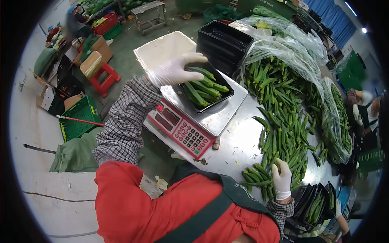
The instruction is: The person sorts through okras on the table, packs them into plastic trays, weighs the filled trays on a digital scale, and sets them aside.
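My left hand (175,69), in a white glove, is over a black tray (229,92) of green okra (206,86). Its thumb and fingers are spread around the upper-left okra in the tray, close to them or touching. Under the tray is the steel plate of a red and white digital scale (183,131), with lit red digits partly visible. My right hand (281,178), also gloved, is at the near edge of a large okra pile (281,121), beside a small cluster of pods (257,175). Its thumb stands apart from the fingers, and no pod shows in its grasp.
Behind the scale stand a white foam box (142,50) and a stack of black trays (219,44). Clear plastic (283,54) covers part of the pile. Filled black trays (302,206) stand at lower right, near another person's gloved hand (338,208). A red stool (104,79) is at left.
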The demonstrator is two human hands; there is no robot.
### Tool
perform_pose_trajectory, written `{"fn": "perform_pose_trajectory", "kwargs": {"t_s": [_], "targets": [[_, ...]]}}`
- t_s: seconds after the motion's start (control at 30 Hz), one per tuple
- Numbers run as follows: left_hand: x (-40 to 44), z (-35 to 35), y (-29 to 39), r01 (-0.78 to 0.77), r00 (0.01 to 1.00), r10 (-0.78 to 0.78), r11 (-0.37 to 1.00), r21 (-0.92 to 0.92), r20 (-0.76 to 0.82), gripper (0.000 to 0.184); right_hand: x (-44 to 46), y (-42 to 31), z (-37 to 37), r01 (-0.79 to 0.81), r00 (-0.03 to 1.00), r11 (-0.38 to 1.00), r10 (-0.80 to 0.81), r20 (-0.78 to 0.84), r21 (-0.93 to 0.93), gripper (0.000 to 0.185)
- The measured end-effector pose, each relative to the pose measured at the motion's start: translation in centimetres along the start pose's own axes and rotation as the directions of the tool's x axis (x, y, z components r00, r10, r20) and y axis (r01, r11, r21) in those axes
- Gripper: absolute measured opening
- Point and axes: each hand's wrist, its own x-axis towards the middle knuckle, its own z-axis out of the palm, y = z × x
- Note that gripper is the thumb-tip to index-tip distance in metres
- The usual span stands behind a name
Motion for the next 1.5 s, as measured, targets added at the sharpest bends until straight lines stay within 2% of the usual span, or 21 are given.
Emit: {"fn": "perform_pose_trajectory", "kwargs": {"t_s": [0.1, 0.17, 0.23, 0.3, 0.37, 0.43, 0.5, 0.57, 0.63, 0.67, 0.7, 0.77, 0.87, 0.9, 0.97, 1.0, 1.07, 1.2, 1.4, 1.43, 1.5], "targets": [[0.8, 2.6, 1.0, -0.052, 0.998, 0.052, 0.999, 0.011, 0.036, 0.043, -0.1, -1.4, -0.1, -0.155, 0.984, 0.988, 0.153, 0.088, 0.015, 0.028], [1.8, 4.8, 0.7, -0.094, 0.989, 0.083, 0.992, 0.082, 0.12, 0.041, -0.5, -0.5, 0.4, -0.076, 0.996, 0.997, 0.075, 0.054, 0.032, 0.028], [2.6, 7.6, -0.5, -0.213, 0.975, 0.177, 0.92, 0.328, 0.137, 0.039, -0.5, -0.9, 0.4, -0.055, 0.998, 0.998, 0.054, 0.035, 0.025, 0.028], [3.2, 9.2, -1.2, -0.209, 0.976, 0.169, 0.909, 0.359, 0.141, 0.035, -0.6, -1.5, 0.2, -0.035, 0.999, 0.999, 0.035, 0.02, -0.003, 0.028], [3.8, 8.7, -0.6, -0.135, 0.982, 0.092, 0.952, 0.276, 0.163, 0.026, -0.9, -1.5, 0.0, -0.085, 0.996, 0.996, 0.085, 0.029, 0.012, 0.027], [3.7, 7.0, 0.3, 0.045, 0.978, -0.033, 0.998, -0.05, 0.208, 0.023, -1.5, -0.7, -0.1, -0.102, 0.994, 0.995, 0.101, 0.026, 0.003, 0.027], [3.7, 5.8, 0.6, 0.146, 0.968, -0.088, 0.958, -0.245, 0.236, 0.018, -1.8, -0.2, 0.0, -0.133, 0.99, 0.991, 0.133, 0.037, 0.0, 0.027], [3.5, 3.6, 1.5, -0.016, 0.999, 0.026, 0.959, -0.281, 0.032, 0.016, -2.0, -0.1, 0.0, -0.189, 0.98, 0.982, 0.189, 0.061, -0.008, 0.027], [3.1, -0.5, 3.9, -0.092, 0.992, 0.061, 0.946, -0.312, -0.106, 0.017, -2.1, 0.4, 0.6, -0.119, 0.992, 0.993, 0.12, 0.031, -0.016, 0.027], [2.9, -1.9, 4.0, -0.167, 0.962, 0.059, 0.898, -0.408, -0.265, 0.017, -1.9, 0.0, 0.5, -0.126, 0.991, 0.992, 0.126, 0.039, -0.008, 0.027], [2.8, -3.1, 4.0, -0.256, 0.908, 0.036, 0.837, -0.484, -0.417, 0.018, -1.6, -0.3, 0.4, -0.132, 0.99, 0.991, 0.131, 0.046, 0.0, 0.027], [2.2, -5.8, 3.5, -0.316, 0.826, -0.14, 0.688, -0.653, -0.546, 0.021, -1.2, -0.4, 0.4, -0.139, 0.989, 0.99, 0.139, 0.054, 0.004, 0.027], [0.8, -8.6, -0.2, -0.216, 0.779, -0.333, 0.652, -0.727, -0.531, 0.024, -0.9, -0.4, 0.5, -0.13, 0.99, 0.992, 0.129, 0.054, 0.008, 0.027], [0.3, -8.3, -0.9, -0.128, 0.75, -0.379, 0.72, -0.682, -0.542, 0.023, -0.9, -0.2, 0.6, -0.121, 0.991, 0.993, 0.121, 0.057, 0.012, 0.026], [-0.9, -7.3, -0.9, 0.123, 0.775, -0.317, 0.924, -0.361, -0.547, 0.022, -0.8, -0.1, 0.8, -0.124, 0.99, 0.992, 0.123, 0.069, 0.017, 0.026], [-1.2, -6.2, -0.1, 0.192, 0.759, -0.363, 0.918, -0.347, -0.54, 0.021, -0.7, -0.2, 0.8, -0.134, 0.988, 0.991, 0.132, 0.077, 0.02, 0.026], [-1.5, -4.4, 0.0, 0.268, 0.836, -0.376, 0.916, -0.3, -0.4, 0.018, -0.8, 0.1, 0.8, -0.132, 0.989, 0.991, 0.13, 0.076, 0.025, 0.027], [-1.0, -0.9, -0.3, 0.278, 0.944, -0.301, 0.946, -0.169, -0.132, 0.018, -0.8, -0.1, 0.8, -0.106, 0.992, 0.994, 0.103, 0.067, 0.036, 0.026], [1.0, 0.6, 0.9, 0.4, 0.914, -0.403, 0.913, 0.083, 0.033, 0.028, -1.8, 0.5, 0.6, -0.144, 0.988, 0.99, 0.144, 0.05, 0.001, 0.027], [1.4, 0.6, 0.9, 0.392, 0.89, -0.43, 0.891, 0.228, 0.153, 0.032, -1.9, 0.6, 0.6, -0.136, 0.99, 0.991, 0.136, 0.038, 0.002, 0.027], [1.6, 1.9, 1.1, 0.315, 0.92, -0.365, 0.906, 0.282, 0.145, 0.033, -2.2, 0.6, 0.7, -0.119, 0.993, 0.993, 0.118, 0.019, 0.006, 0.027]]}}
